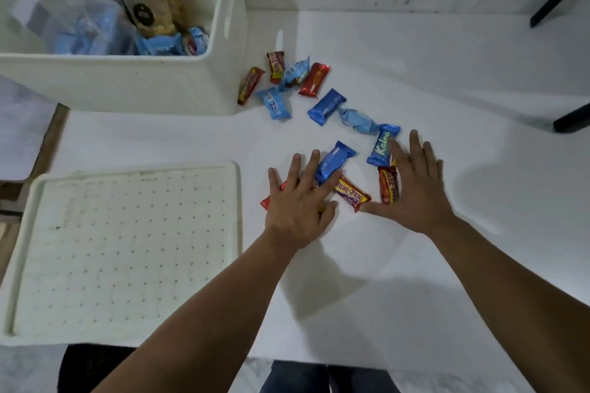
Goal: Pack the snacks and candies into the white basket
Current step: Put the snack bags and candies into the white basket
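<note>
Left hand: the left hand point(298, 204) was laid flat, fingers straight and spread, on top of several candies on the bench point(447, 105); nothing was gripped.
Under the left hand: a red wrapper point(267, 201) was partly covered by the palm, and the lower end of a dark blue snack bar point(335, 161) was touched by the fingers.
Right hand: the right hand point(413, 188) was held flat with fingers straight and thumb stretched to the left; nothing was gripped.
By the right hand: a blue "Kolna" packet point(382, 145) was touched by the forefinger, and a red bar point(389, 183) was seen just beside the palm.
Between the hands: a yellow and purple bar point(352, 195) was seen lying between the two thumbs.
Further candies: a pale blue twisted sweet point(357, 120), another dark blue bar point(326, 106) and a cluster of red and light blue packets point(281, 81) were spread in a line toward the basket.
White basket: the white basket point(127, 80) was placed at the far left of the bench, with clear bags and blue packets already inside.
Lid: a white perforated lid point(127, 249) was seen flat on the bench, just left of the left hand.
</note>
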